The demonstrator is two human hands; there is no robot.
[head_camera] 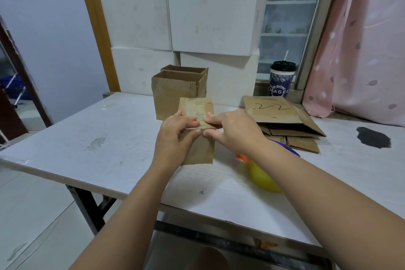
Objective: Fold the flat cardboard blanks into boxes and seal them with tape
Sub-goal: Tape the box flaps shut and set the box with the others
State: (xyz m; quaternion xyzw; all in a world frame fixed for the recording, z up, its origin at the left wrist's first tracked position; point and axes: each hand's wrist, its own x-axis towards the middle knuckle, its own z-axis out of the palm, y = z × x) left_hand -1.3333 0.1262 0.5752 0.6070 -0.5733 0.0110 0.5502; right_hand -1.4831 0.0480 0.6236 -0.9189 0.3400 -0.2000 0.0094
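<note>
Brown cardboard box [198,129]; white table [109,138]; pink dotted curtain [361,50].

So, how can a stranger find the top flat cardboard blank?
Start at the pink dotted curtain on the right, then the dark paper cup with a straw beside it. In front of the cup, the flat brown cardboard blank tops a pile; only it bears handwritten "2-2".

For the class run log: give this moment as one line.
step: folding | left hand: grips small box | right hand: pinches its edge | behind: two open boxes | beside: flat blanks
</note>
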